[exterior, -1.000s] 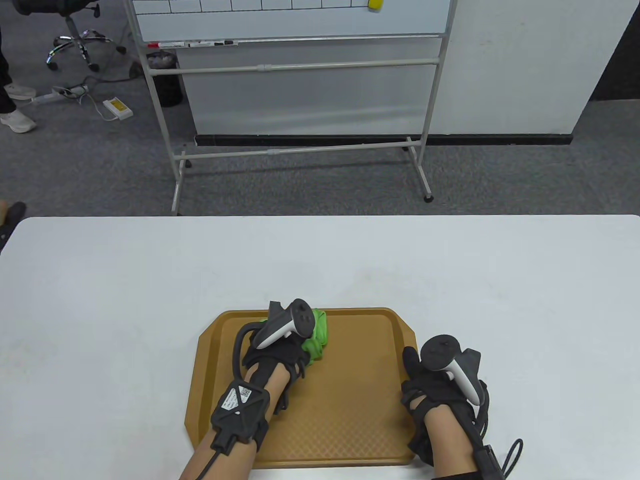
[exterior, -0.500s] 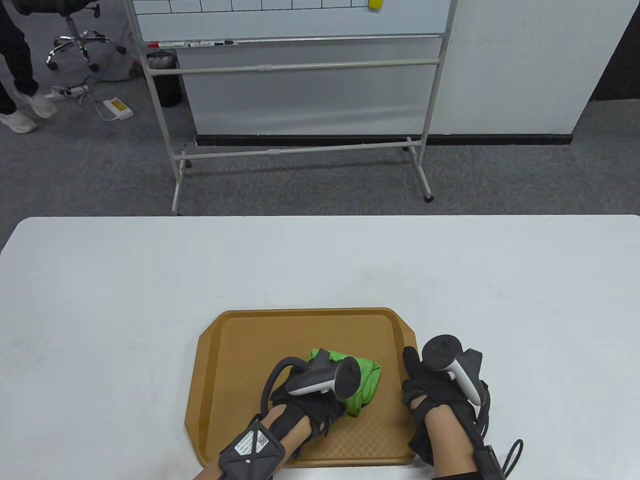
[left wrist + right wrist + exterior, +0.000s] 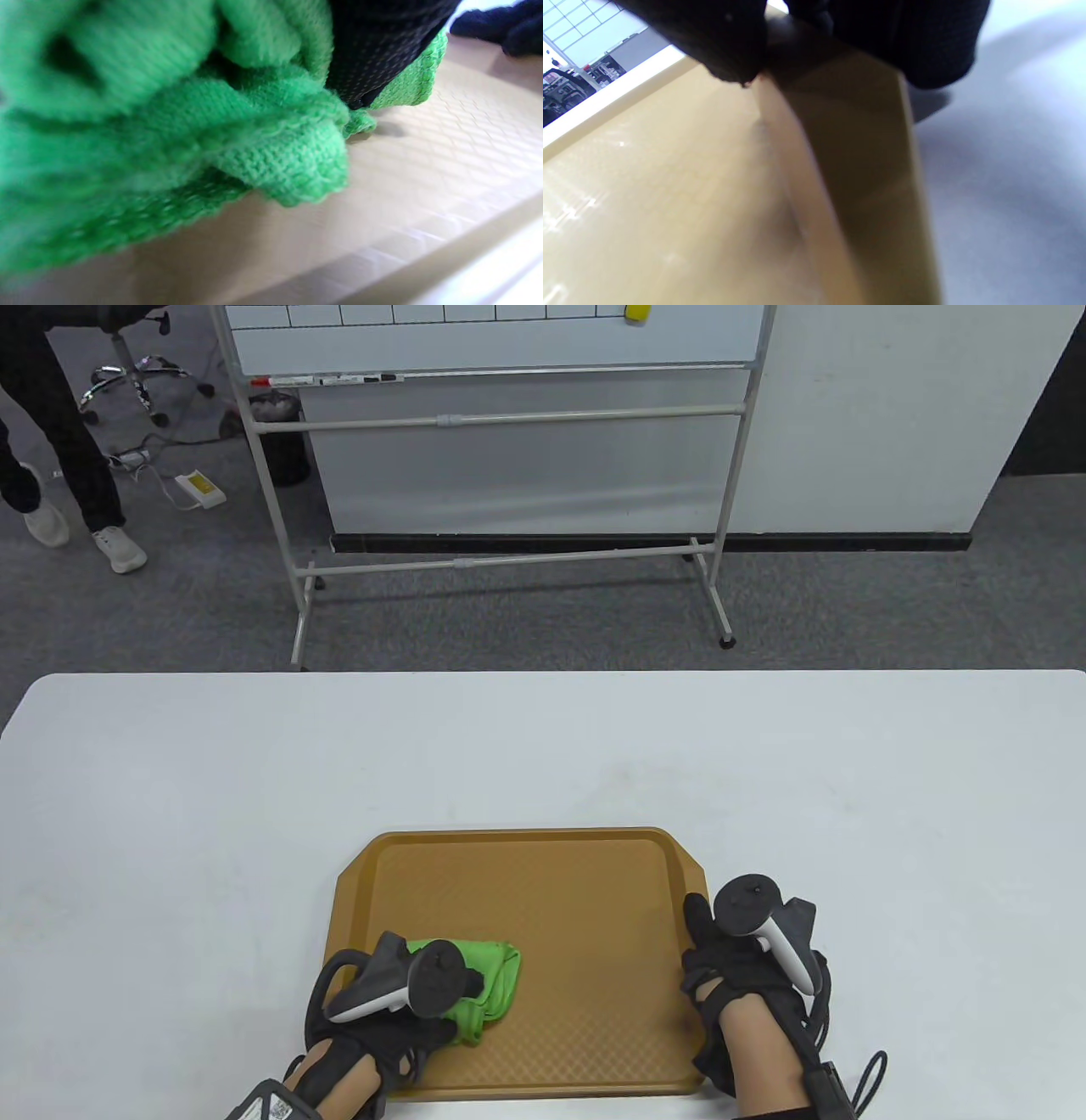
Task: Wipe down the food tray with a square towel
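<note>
A brown food tray lies on the white table near its front edge. My left hand grips a bunched green towel and presses it on the tray's near-left part. In the left wrist view the towel fills most of the frame, lying on the tray floor. My right hand holds the tray's right rim, the thumb on the inside. The right wrist view shows the gloved fingers over the rim.
The white table stretches wide around the tray. A whiteboard on a stand is on the floor behind the table. A person's legs show at far left.
My left hand has swept the towel from the tray's far middle, down through the centre, to its near-left part. My right hand has stayed on the right rim.
</note>
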The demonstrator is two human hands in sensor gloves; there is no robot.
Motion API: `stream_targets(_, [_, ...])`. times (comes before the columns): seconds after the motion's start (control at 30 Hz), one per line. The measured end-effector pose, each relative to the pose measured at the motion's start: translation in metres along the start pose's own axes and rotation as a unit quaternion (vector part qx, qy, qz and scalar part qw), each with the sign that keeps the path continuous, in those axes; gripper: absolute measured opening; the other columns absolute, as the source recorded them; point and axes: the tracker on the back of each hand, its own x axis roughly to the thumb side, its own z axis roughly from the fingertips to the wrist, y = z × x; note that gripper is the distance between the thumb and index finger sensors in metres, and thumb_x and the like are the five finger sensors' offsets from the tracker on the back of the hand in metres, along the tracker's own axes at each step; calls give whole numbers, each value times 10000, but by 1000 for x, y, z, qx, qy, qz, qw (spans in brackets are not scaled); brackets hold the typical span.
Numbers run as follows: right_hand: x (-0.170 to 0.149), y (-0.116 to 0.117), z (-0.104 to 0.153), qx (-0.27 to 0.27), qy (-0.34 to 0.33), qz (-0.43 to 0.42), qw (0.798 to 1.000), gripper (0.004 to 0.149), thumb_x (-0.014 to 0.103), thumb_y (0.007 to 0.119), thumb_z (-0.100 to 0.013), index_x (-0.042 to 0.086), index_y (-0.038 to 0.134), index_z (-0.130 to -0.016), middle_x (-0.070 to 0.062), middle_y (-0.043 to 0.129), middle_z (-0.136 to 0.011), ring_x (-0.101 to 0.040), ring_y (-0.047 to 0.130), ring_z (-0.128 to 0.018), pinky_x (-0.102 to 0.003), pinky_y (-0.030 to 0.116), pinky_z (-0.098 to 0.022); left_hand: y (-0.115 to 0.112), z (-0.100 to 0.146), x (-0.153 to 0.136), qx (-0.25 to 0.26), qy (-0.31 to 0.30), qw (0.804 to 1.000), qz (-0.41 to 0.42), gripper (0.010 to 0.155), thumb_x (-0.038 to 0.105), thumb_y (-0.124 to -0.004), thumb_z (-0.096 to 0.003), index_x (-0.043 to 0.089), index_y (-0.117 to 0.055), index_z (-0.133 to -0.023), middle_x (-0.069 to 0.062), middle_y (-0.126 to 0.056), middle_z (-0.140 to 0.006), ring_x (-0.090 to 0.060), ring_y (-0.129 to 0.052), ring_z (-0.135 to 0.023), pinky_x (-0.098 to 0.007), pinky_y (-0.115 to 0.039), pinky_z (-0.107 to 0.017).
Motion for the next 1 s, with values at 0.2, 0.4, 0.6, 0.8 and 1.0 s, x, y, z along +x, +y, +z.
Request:
stream_targets(0.2, [0,0,0,-1,1,-2,1000,658,359,761,-502,412,378,-1035,-56,501,-1135,-305,839,-711,-474,746,-511,9,2,-34,53,46,993,90,607,411,-870,-471,405,-613,-1021,-117,-671,-1008,-353,-765,-795,-542,-643,-630])
stream_targets(0.4, [-4,-1,-1,7,-4,-16,1000,659,368,763,-502,421,382,-1036,-63,497,-1135,-298,834,-710,-471,743,-513,51,47,-80,204,93,952,208,593,386,-878,-475,398,-633,-1015,-124,-659,-1016,-370,-750,-805,-566,-619,-636])
stream_targets(0.6, [-4,-1,-1,7,-5,-17,1000,659,371,761,-502,423,379,-1037,-64,492,-1136,-294,831,-710,-470,742,-514,59,87,-151,266,240,922,147,586,384,-875,-483,409,-636,-1017,-110,-628,-1047,-374,-720,-851,-576,-594,-660])
stream_targets(0.8, [-1,2,1,-6,2,-9,1000,656,365,753,-503,417,373,-1036,-54,490,-1134,-300,826,-709,-469,740,-516,20,69,-205,173,306,923,160,578,348,-858,-497,401,-626,-1024,-80,-522,-1119,-374,-614,-982,-582,-518,-714])
stream_targets(1.0, [-3,2,0,-3,-1,-16,1000,660,374,752,-504,423,368,-1037,-56,482,-1135,-295,821,-708,-465,737,-518,-20,41,-208,-58,269,924,265,783,493,-699,-561,338,-176,-1123,-57,13,-1172,-362,19,-1050,-590,-109,-728])
